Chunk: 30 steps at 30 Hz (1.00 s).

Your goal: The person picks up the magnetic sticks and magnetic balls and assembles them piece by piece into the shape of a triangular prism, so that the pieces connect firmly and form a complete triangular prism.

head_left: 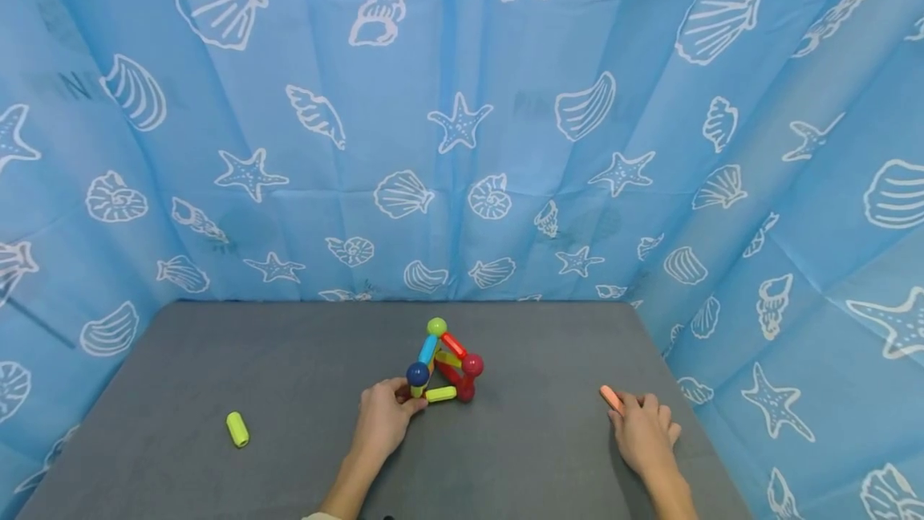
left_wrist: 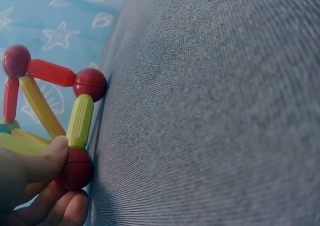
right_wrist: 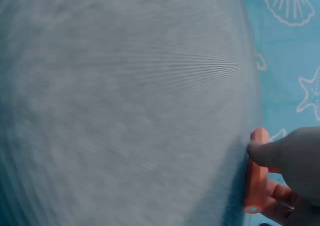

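A frame of magnetic sticks and balls stands on the grey table (head_left: 534, 440), in front of my left hand (head_left: 384, 417). It has a green ball (head_left: 436, 327) on top, a dark blue ball (head_left: 417, 374) at the left and red balls at the right and base. My left thumb and fingers grip the lower red ball (left_wrist: 77, 170), which joins a yellow-green stick (left_wrist: 80, 121). Over at the right, my right hand (head_left: 645, 433) pinches an orange magnetic stick (right_wrist: 257, 186) between thumb and fingers, low over the table.
One loose yellow-green stick (head_left: 237, 429) lies on the table at the left. A blue curtain (head_left: 462, 207) with white shells and starfish hangs behind the table and along its sides.
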Each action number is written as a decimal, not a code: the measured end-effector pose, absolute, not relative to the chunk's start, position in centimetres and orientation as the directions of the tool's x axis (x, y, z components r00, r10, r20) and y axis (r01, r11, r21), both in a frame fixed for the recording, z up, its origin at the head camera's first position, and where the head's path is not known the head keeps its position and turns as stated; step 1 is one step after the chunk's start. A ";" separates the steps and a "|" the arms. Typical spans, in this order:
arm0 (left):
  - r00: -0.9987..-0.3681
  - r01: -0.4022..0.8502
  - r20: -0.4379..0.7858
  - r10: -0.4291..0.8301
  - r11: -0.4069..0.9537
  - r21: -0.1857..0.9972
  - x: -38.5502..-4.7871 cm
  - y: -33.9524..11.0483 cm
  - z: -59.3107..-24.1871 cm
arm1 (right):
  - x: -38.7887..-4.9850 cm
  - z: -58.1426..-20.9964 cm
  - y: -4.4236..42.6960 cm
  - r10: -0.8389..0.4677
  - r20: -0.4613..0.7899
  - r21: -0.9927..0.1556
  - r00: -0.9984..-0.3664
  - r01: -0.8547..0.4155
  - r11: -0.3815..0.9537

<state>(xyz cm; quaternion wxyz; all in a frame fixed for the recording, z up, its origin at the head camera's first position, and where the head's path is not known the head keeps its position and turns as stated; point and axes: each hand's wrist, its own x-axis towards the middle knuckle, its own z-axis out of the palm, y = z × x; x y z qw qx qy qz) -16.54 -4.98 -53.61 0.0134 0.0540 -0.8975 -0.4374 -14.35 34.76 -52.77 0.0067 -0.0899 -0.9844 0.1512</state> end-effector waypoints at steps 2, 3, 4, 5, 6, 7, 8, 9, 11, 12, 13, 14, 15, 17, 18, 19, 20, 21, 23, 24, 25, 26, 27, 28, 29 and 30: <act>-0.994 -0.079 -0.018 -0.106 0.607 0.791 -16.5 -5.0 -53.6 | -14.5 -53.0 34.6 0.183 0.042 -0.300 -0.982 0.162 0.940; -0.995 -0.075 -0.015 -0.103 0.606 0.792 -16.5 -5.0 -53.6 | -14.5 -53.1 34.5 0.181 0.071 -0.303 -0.981 0.151 0.941; -0.995 -0.073 -0.014 -0.102 0.605 0.793 -16.5 -5.0 -53.6 | -14.6 -53.1 34.4 0.176 0.097 -0.308 -0.979 0.139 0.941; -0.995 -0.074 -0.015 -0.102 0.604 0.794 -16.5 -5.0 -53.6 | -14.7 -53.1 34.1 0.169 0.124 -0.320 -0.978 0.122 0.940; -0.995 -0.075 -0.016 -0.103 0.602 0.795 -16.5 -5.0 -53.6 | -14.8 -53.0 33.9 0.162 0.146 -0.332 -0.976 0.106 0.937; -0.995 -0.076 -0.018 -0.103 0.603 0.794 -16.5 -5.0 -53.6 | -15.0 -52.8 33.5 0.157 0.165 -0.345 -0.974 0.092 0.934; -0.995 -0.077 -0.019 -0.102 0.603 0.794 -16.5 -5.0 -53.6 | -15.1 -52.6 33.1 0.150 0.187 -0.361 -0.971 0.075 0.930; -0.994 -0.079 -0.021 -0.103 0.604 0.793 -16.4 -5.0 -53.6 | -15.4 -52.3 32.6 0.142 0.211 -0.377 -0.967 0.054 0.925; -0.994 -0.084 -0.023 -0.108 0.605 0.792 -16.4 -4.9 -53.5 | -15.9 -51.5 31.4 0.127 0.264 -0.416 -0.956 0.006 0.909; -0.994 -0.085 -0.023 -0.110 0.606 0.791 -16.4 -4.9 -53.5 | -16.2 -51.0 30.8 0.115 0.293 -0.432 -0.949 -0.024 0.902; -0.993 -0.088 -0.024 -0.113 0.607 0.790 -16.4 -4.9 -53.5 | -16.4 -50.5 30.1 0.100 0.324 -0.448 -0.941 -0.060 0.892; -0.993 -0.090 -0.024 -0.115 0.609 0.788 -16.4 -4.9 -53.5 | -16.7 -50.0 29.4 0.083 0.359 -0.462 -0.930 -0.100 0.881; -0.993 -0.092 -0.024 -0.118 0.610 0.787 -16.5 -4.9 -53.5 | -17.0 -49.4 28.7 0.064 0.397 -0.473 -0.916 -0.144 0.869; -0.992 -0.095 -0.026 -0.121 0.614 0.783 -16.5 -4.9 -53.5 | -17.6 -48.4 27.2 0.024 0.461 -0.483 -0.887 -0.228 0.845; -0.992 -0.098 -0.026 -0.124 0.618 0.780 -16.5 -4.8 -53.6 | -17.8 -47.9 26.4 0.007 0.485 -0.485 -0.874 -0.263 0.834; -0.992 -0.099 -0.027 -0.124 0.621 0.778 -16.5 -4.8 -53.6 | -18.1 -47.3 25.6 -0.012 0.507 -0.488 -0.862 -0.298 0.820; -0.992 -0.100 -0.028 -0.124 0.624 0.775 -16.5 -4.8 -53.7 | -18.4 -46.9 24.8 -0.030 0.540 -0.486 -0.841 -0.341 0.805; -0.992 -0.102 -0.029 -0.125 0.625 0.774 -16.5 -4.8 -53.7 | -18.6 -46.5 24.0 -0.052 0.569 -0.482 -0.821 -0.384 0.787; -0.992 -0.097 -0.023 -0.125 0.629 0.771 -16.5 -4.8 -53.8 | -18.9 -45.5 22.3 -0.092 0.600 -0.484 -0.794 -0.452 0.749; -0.992 -0.095 -0.021 -0.125 0.630 0.771 -16.5 -4.8 -53.9 | -19.0 -45.1 21.5 -0.114 0.616 -0.483 -0.779 -0.488 0.727; -0.992 -0.091 -0.017 -0.123 0.628 0.773 -16.4 -4.8 -53.9 | -19.0 -44.7 20.6 -0.135 0.633 -0.480 -0.762 -0.524 0.704; -0.993 -0.085 -0.010 -0.121 0.628 0.773 -16.4 -4.9 -53.9 | -19.0 -44.4 19.8 -0.152 0.645 -0.478 -0.749 -0.551 0.684; -0.993 -0.080 -0.004 -0.121 0.628 0.774 -16.3 -4.9 -53.9 | -19.0 -44.0 19.0 -0.168 0.643 -0.486 -0.747 -0.568 0.664; -0.993 -0.075 0.002 -0.122 0.627 0.776 -16.3 -4.9 -53.9 | -18.9 -43.8 18.2 -0.180 0.639 -0.495 -0.748 -0.579 0.648; -0.992 -0.076 0.003 -0.125 0.625 0.777 -16.3 -5.0 -53.9 | -18.8 -43.6 17.5 -0.194 0.638 -0.503 -0.745 -0.595 0.628; -0.992 -0.073 0.009 -0.126 0.625 0.777 -16.2 -5.0 -53.8 | -18.7 -43.5 16.8 -0.208 0.636 -0.509 -0.743 -0.607 0.610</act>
